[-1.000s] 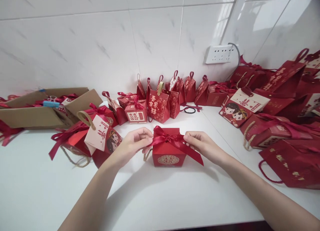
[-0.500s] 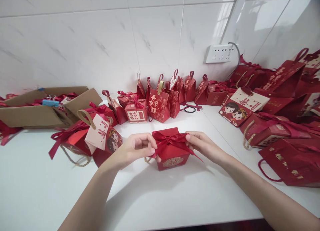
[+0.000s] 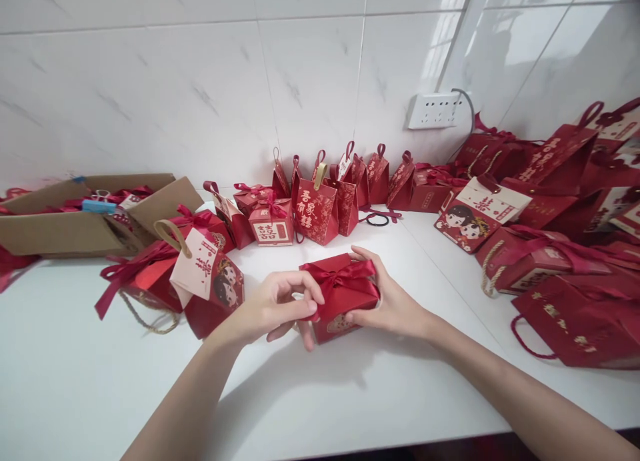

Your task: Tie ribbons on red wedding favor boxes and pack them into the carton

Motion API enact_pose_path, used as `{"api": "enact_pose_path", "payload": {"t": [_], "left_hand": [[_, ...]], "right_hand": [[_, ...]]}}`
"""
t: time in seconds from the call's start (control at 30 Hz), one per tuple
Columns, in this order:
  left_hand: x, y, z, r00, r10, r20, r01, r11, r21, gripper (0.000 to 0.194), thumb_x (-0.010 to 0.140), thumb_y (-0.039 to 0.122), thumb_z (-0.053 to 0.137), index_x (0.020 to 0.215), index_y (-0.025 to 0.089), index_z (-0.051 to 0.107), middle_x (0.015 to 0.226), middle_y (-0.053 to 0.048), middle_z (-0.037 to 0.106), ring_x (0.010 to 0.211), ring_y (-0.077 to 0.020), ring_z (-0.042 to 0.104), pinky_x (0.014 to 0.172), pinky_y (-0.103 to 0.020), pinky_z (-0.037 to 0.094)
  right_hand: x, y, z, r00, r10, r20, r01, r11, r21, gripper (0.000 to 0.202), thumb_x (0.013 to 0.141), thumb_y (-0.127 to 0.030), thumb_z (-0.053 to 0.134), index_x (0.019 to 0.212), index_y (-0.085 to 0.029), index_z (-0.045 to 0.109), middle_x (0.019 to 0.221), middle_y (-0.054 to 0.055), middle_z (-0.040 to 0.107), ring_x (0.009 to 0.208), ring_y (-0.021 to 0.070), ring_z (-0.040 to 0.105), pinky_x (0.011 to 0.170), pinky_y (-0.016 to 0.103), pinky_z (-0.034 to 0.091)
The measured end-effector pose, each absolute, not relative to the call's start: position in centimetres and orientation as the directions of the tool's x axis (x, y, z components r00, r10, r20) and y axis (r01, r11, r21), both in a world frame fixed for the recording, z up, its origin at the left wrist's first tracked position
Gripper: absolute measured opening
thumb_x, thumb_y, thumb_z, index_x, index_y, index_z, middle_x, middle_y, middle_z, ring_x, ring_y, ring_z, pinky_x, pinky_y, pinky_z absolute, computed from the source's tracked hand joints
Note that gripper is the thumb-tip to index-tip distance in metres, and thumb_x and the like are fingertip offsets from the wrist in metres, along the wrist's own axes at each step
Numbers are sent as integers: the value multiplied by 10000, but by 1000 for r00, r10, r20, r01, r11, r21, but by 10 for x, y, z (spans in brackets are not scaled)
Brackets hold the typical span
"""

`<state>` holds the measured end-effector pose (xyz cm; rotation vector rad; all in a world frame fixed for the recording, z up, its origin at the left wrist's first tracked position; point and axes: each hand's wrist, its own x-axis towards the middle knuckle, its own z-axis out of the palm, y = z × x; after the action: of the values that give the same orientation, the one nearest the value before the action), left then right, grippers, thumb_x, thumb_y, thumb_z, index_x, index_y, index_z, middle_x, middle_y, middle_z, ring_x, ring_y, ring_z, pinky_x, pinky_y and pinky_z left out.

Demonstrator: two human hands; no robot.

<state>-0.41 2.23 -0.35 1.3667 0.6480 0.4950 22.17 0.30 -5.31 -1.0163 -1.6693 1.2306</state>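
Observation:
A red gift box (image 3: pixel 345 304) with a gold emblem on its front sits on the white table before me. A red satin ribbon (image 3: pixel 345 272) is tied in a bow across its top. My left hand (image 3: pixel 290 304) pinches a ribbon tail between thumb and forefinger at the box's left side. Around the right end of the box my right hand (image 3: pixel 387 298) is closed, thumb on the front and fingers behind. Part of the rope handle at the left is hidden by my left hand.
To the left stand a decorated box (image 3: pixel 210 274) with a loop handle and an open cardboard carton (image 3: pixel 65 234) holding ribbons. Several small red gift boxes (image 3: pixel 317 208) line the wall. More red boxes (image 3: pixel 585 314) crowd the right. A black ring (image 3: pixel 377 219) lies behind.
My right hand has let go of the bow's right side and now grips the right end of the box. The box has turned slightly. My left hand still pinches ribbon.

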Motion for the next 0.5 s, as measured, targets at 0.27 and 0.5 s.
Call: {"api": "enact_pose_path", "payload": {"t": [0.27, 0.5], "left_hand": [[3, 18, -3, 751, 635, -180, 97, 164, 982, 172, 759, 286, 667, 758, 131, 592, 552, 34, 562, 409, -127, 629, 243, -113, 278], [4, 14, -1, 812, 553, -187, 81, 211, 974, 174, 743, 295, 684, 755, 137, 611, 559, 1, 612, 423, -152, 641, 249, -131, 310]], "right_hand": [[220, 3, -57, -308, 941, 141, 169, 200, -965, 990, 638, -280, 765, 1365, -286, 94, 1244, 99, 491, 1103, 240, 530, 953, 447, 449], [220, 4, -53, -255, 954, 159, 229, 219, -949, 940, 628, -291, 754, 1340, -253, 141, 1340, 145, 323, 1062, 228, 556, 925, 419, 465]]}}
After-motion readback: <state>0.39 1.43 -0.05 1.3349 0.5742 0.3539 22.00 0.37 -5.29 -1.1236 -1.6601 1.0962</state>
